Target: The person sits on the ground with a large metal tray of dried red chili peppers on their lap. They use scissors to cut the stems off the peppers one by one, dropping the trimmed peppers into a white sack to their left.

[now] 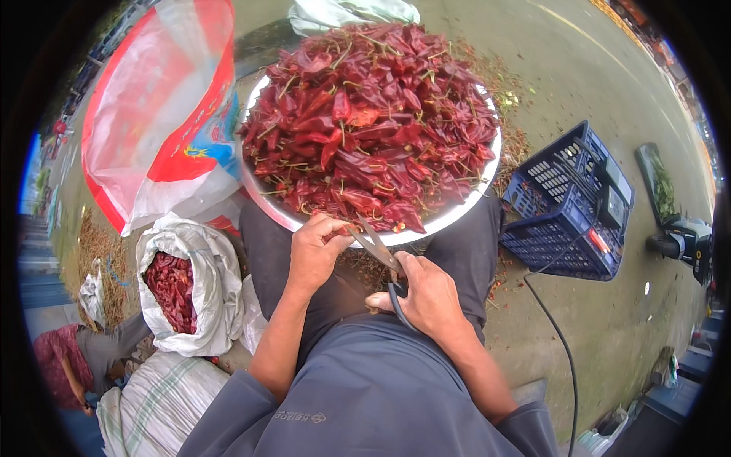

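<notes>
A wide metal basin (484, 191) heaped with dried red chili peppers (377, 125) rests at my knees. At its near rim my left hand (317, 248) has thumb and fingers pinched together on a dried chili, mostly hidden by the fingertips. My right hand (431, 291) grips a pair of scissors (381, 249) by the dark handles. The scissors' blades are spread apart and point up and left, their tips beside my left fingertips. Many of the peppers in the heap still carry pale stems.
A white woven sack (220, 285) of chilies stands at left, below a red-and-white plastic bag (137, 131). Another woven sack (165, 405) lies nearer. At right sits a blue plastic crate (562, 245) with a black cable (562, 337). A person (71, 360) is at far left.
</notes>
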`<state>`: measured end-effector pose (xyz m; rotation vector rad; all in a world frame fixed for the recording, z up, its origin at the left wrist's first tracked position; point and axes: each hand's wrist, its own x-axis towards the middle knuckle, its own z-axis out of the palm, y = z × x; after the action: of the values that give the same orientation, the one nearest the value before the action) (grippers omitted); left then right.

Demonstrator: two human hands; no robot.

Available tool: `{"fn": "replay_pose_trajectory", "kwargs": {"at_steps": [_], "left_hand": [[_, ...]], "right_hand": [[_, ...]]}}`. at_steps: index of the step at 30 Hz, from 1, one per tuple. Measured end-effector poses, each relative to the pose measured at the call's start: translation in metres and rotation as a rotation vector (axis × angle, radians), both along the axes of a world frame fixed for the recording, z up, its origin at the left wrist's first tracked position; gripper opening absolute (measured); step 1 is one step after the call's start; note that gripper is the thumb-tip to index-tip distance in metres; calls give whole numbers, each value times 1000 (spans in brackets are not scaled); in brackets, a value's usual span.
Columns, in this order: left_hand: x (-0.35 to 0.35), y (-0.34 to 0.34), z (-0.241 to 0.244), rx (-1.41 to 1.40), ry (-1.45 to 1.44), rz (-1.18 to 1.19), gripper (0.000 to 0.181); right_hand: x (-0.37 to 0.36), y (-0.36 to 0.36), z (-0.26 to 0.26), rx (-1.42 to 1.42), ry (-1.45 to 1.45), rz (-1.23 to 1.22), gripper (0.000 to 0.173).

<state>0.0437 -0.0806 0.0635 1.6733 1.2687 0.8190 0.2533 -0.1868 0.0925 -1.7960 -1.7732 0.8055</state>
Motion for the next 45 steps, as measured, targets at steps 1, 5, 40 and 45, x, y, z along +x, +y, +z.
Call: {"fn": "replay_pose_trajectory", "kwargs": {"at_steps": [1, 5, 40, 45], "left_hand": [[2, -2, 4, -11, 35, -2, 18], [4, -7, 5, 22, 82, 17, 14], [-14, 113, -51, 167, 927, -49, 33], [-45, 94, -34, 380, 851, -35, 29]], "right_hand": [[-2, 1, 1, -43, 10, -13, 79], [-7, 0, -4, -12, -60, -1, 69], [43, -43, 3, 40, -105, -58, 67], [42, -39, 8, -19, -88, 18, 64]]}}
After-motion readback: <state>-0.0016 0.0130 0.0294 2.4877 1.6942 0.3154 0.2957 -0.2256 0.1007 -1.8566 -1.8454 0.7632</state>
